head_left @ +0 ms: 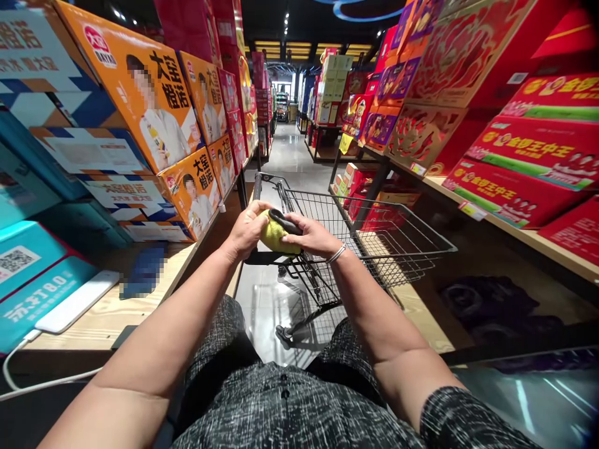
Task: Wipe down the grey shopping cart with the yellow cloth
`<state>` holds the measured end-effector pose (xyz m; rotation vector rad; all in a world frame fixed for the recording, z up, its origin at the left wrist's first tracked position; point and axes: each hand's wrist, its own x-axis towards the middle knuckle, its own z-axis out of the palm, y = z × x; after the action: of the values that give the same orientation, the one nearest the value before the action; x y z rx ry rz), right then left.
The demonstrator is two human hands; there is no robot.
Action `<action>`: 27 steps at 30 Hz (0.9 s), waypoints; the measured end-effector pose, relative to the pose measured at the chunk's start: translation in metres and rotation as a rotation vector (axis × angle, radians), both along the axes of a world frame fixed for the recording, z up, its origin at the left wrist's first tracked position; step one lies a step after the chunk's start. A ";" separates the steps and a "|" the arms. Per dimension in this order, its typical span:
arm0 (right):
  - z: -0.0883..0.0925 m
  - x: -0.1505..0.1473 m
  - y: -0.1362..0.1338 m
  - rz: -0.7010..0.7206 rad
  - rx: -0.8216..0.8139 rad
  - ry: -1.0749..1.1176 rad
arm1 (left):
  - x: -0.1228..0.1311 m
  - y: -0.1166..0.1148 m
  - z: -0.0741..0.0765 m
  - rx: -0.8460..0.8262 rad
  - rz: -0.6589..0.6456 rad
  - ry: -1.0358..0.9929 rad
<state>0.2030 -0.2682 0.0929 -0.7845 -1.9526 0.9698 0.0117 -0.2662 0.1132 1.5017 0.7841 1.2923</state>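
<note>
Both of my hands are on a yellow-green cloth [275, 233] in front of me, at the near end of a shopping cart [327, 218]. My left hand [249, 229] is closed on the cloth's left side, its thumb and fingers pinching the top. On the other side my right hand [316, 237] grips it, with the thumb across the front. A dark, curved piece runs between the hands over the cloth; whether it belongs to the cart's handle I cannot tell. The wire basket is tilted away to the right, and no goods show in it.
Orange drink cartons [135, 81] are stacked on the left shelf. Near them lie a white power bank [77, 302] with a cable and a dark blue, partly blurred item [143, 271]. Red gift boxes [524, 149] line the right shelf. A tiled aisle [286, 146] runs ahead.
</note>
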 end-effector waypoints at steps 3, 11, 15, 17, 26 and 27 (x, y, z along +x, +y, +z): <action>0.007 0.001 -0.002 0.069 0.061 -0.049 | -0.001 -0.003 0.002 -0.052 -0.076 0.009; -0.013 -0.020 -0.020 -0.075 0.243 -0.064 | -0.017 -0.006 -0.017 0.102 0.119 0.074; -0.030 -0.035 -0.043 -0.289 0.507 -0.025 | -0.033 -0.014 -0.034 -0.025 0.001 0.012; -0.035 -0.044 -0.054 -0.264 0.596 -0.107 | -0.039 -0.019 -0.037 -0.114 -0.151 0.026; -0.089 -0.023 -0.060 -0.291 0.548 -0.383 | -0.053 -0.019 -0.034 0.017 -0.227 0.333; -0.099 -0.011 -0.060 -0.328 0.547 -0.402 | -0.053 -0.017 -0.035 0.052 -0.215 0.372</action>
<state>0.1919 -0.3283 -0.0061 -0.9778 -2.1841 0.0644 -0.0416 -0.2836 0.0786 1.8435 0.8004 0.8917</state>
